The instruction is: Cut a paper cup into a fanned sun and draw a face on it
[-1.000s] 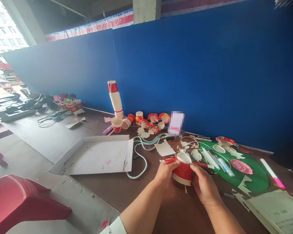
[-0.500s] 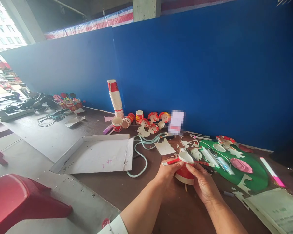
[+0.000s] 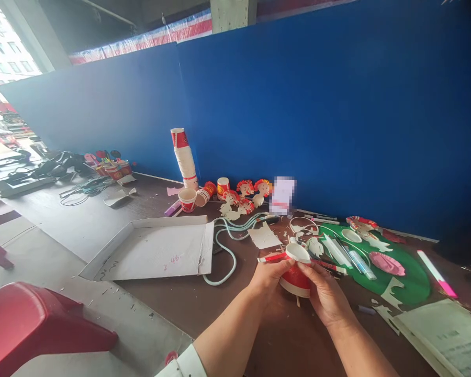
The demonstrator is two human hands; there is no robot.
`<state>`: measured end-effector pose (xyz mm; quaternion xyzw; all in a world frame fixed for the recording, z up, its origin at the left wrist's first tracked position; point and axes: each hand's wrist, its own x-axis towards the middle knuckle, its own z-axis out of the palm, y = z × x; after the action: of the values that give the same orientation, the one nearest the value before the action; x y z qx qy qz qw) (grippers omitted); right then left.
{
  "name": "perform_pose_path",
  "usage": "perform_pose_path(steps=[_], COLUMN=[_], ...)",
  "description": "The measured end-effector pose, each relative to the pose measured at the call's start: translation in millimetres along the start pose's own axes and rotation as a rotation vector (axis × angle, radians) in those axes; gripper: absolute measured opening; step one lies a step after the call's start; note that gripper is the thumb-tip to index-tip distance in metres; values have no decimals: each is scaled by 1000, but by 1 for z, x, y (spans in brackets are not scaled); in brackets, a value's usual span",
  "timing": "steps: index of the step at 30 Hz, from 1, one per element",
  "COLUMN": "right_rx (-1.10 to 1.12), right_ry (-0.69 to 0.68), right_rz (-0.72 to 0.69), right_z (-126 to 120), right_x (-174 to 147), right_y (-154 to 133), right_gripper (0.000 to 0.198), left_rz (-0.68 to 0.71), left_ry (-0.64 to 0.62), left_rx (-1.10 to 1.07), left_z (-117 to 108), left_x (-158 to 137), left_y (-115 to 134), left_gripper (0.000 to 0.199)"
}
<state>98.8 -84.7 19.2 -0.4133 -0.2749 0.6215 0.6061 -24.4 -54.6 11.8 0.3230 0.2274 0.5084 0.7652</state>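
Note:
Between my two hands is a red and white paper cup (image 3: 294, 281), its white round end tipped up toward me. My left hand (image 3: 270, 275) grips the cup's left side, thumb near the upper edge. On the right side my right hand (image 3: 326, 290) is closed on the same cup. A red strip with a white end (image 3: 272, 257) sticks out to the left above my left hand, and another red strip (image 3: 332, 267) sticks out past my right fingers. A thin stick (image 3: 298, 301) shows below the cup.
A shallow white cardboard tray (image 3: 153, 251) lies to the left. Behind stand a tall stack of paper cups (image 3: 185, 162) and several paper figures with red fringes (image 3: 245, 187). A green sheet (image 3: 410, 285) with markers and a pink paper plate (image 3: 387, 263) is at right; a red stool (image 3: 43, 324) stands lower left.
Both hands keep their hold on the cup, which has tilted slightly. The red strip at left has swung a little upward and outward. The view has shifted slightly.

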Motion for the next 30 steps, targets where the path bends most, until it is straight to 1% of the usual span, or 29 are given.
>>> perform_pose_path(steps=[5, 8, 13, 19, 23, 27, 30], right_rx=[-8, -8, -30, -47, -51, -71, -76], right_ry=[30, 45, 32, 45, 61, 106, 137], right_rz=[-6, 3, 16, 0, -29, -75, -84], right_z=[0, 0, 2, 2, 4, 5, 3], right_x=[1, 1, 0, -1, -1, 0, 2], right_y=[0, -1, -3, -2, 0, 1, 3], right_gripper=[22, 21, 23, 19, 24, 29, 30], left_rz=[11, -10, -54, -33, -16, 9, -11], left_ry=[18, 27, 23, 48, 62, 87, 116], left_rx=[-31, -47, -13, 11, 2, -19, -37], left_z=[1, 1, 2, 0, 1, 5, 8], left_x=[0, -1, -2, 0, 0, 0, -1], left_y=[0, 1, 3, -1, -2, 0, 3], left_gripper=[40, 41, 45, 44, 45, 45, 46])
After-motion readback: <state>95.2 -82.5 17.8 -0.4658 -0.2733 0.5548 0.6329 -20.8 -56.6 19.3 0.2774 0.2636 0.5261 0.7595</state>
